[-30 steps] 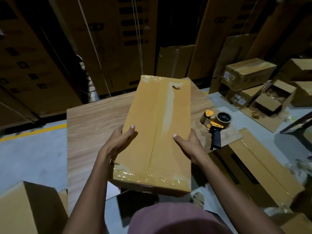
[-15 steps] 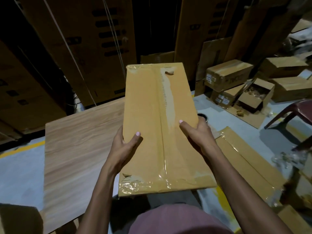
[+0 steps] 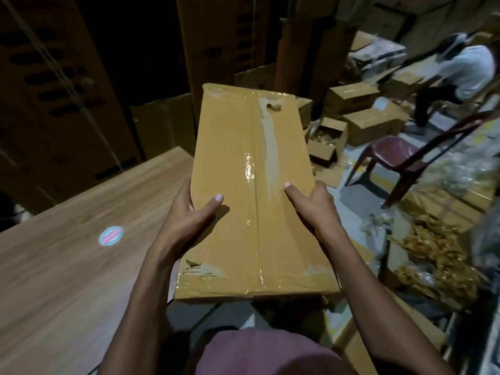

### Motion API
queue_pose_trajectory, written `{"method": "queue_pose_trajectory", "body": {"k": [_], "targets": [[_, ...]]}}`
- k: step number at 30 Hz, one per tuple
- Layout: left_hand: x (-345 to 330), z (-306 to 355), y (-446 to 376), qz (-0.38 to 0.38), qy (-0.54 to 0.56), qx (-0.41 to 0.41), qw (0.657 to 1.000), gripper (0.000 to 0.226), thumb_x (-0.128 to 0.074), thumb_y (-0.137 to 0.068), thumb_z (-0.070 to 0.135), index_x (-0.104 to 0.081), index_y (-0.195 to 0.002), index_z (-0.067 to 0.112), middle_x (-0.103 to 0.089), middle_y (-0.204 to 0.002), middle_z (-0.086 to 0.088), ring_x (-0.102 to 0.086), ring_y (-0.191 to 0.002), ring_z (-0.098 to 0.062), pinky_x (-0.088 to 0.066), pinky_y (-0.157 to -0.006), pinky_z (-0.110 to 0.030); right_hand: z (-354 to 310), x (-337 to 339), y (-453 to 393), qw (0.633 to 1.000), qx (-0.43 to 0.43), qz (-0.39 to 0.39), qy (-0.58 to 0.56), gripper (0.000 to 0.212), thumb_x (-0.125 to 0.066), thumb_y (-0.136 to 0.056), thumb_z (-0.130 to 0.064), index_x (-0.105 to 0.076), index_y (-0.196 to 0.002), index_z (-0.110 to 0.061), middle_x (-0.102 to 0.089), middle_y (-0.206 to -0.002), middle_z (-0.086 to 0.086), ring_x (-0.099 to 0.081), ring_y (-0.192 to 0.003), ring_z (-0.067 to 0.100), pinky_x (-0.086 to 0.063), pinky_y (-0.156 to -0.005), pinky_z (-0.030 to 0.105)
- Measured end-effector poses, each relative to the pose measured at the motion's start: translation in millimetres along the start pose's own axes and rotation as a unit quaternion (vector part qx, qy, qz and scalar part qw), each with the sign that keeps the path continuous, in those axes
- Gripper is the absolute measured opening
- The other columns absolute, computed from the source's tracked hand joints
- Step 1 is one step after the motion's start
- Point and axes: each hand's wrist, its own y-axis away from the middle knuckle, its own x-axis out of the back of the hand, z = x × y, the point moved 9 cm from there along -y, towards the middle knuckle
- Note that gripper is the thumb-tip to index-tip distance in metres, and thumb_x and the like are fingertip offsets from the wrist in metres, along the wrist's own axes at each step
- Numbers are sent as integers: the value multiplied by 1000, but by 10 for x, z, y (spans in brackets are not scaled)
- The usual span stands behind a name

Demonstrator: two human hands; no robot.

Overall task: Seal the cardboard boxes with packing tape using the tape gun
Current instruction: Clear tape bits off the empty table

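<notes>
Closest to the camera, both forearms reach forward above a maroon garment at the bottom edge. The left hand (image 3: 186, 226) grips the left long edge of the cardboard box (image 3: 251, 196), thumb lying on the top face and fingers (image 3: 186, 196) wrapped round the side; the right hand (image 3: 315, 204) grips the right long edge the same way, thumb on top and fingers curled under out of sight. The box is held up in the air between them, long axis pointing away, just right of the wooden table (image 3: 67, 266) and partly over its near right corner. Clear packing tape (image 3: 255, 212) runs down the centre seam and across both short ends, wrinkled and torn at the near left corner. A round sticker (image 3: 111, 235) lies on the table to the left. Further right, a dark red plastic chair (image 3: 405, 155) stands on the floor, with open and closed cartons (image 3: 362, 115) behind it. At the far right, another person in a light shirt (image 3: 465, 74) bends over, blurred.
</notes>
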Motion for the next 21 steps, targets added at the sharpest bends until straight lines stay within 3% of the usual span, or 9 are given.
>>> {"method": "queue_pose_trajectory", "body": {"k": [3, 7, 11, 14, 18, 21], "targets": [[-428, 86, -280, -34, -3, -5, 999, 69, -76, -87, 44, -45, -147, 30, -63, -133, 11, -63, -118, -7, -55, -96, -33, 236, 291, -246, 999, -18, 26, 4, 74, -60, -81, -76, -56, -124, -16, -67, -110, 1, -65, -97, 25, -58, -86, 44], [-994, 203, -652, -79, 3, -11, 997, 54, -73, -92, 31, -49, -140, 26, -65, -124, 15, -64, -105, 6, -56, -82, -17, 558, 673, -559, 997, -50, 63, 4, 92, -52, -69, -85, -58, -127, -15, -68, -112, 4, -65, -99, 27, -57, -85, 42], [-1498, -15, -1140, -62, -19, 18, 998, 64, -76, -89, 43, -48, -143, 23, -66, -126, 10, -65, -108, -5, -56, -90, -29, 852, 1062, -1012, 992, -67, 101, 26, 101, -50, -65, -89, -60, -131, -13, -70, -116, 7, -66, -105, 31, -57, -89, 45], [-1851, -238, -1486, -13, -64, 78, 995, 64, -73, -86, 54, -47, -132, 16, -64, -119, 1, -64, -99, -11, -52, -79, -32, 1110, 1239, -1454, 990, -76, 103, 57, 94, -52, -64, -89, -65, -122, -16, -72, -111, 5, -68, -101, 30, -58, -88, 45], [-2320, -637, -1908, -24, -172, 157, 972, 71, -64, -85, 68, -49, -115, 5, -59, -112, -19, -59, -101, -37, -41, -71, -37, 1380, 1376, -1843, 985, -103, 90, 108, 82, -53, -65, -86, -67, -107, -17, -71, -97, 5, -68, -88, 31, -58, -78, 42], [-2660, -903, -2129, -46, -192, 178, 964, 66, -64, -87, 65, -49, -109, 6, -59, -110, -13, -58, -102, -36, -40, -73, -37, 1492, 1502, -2039, 979, -113, 103, 137, 63, -59, -83, -72, -60, -94, -10, -62, -85, 3, -64, -86, 29, -49, -68, 36]]}}
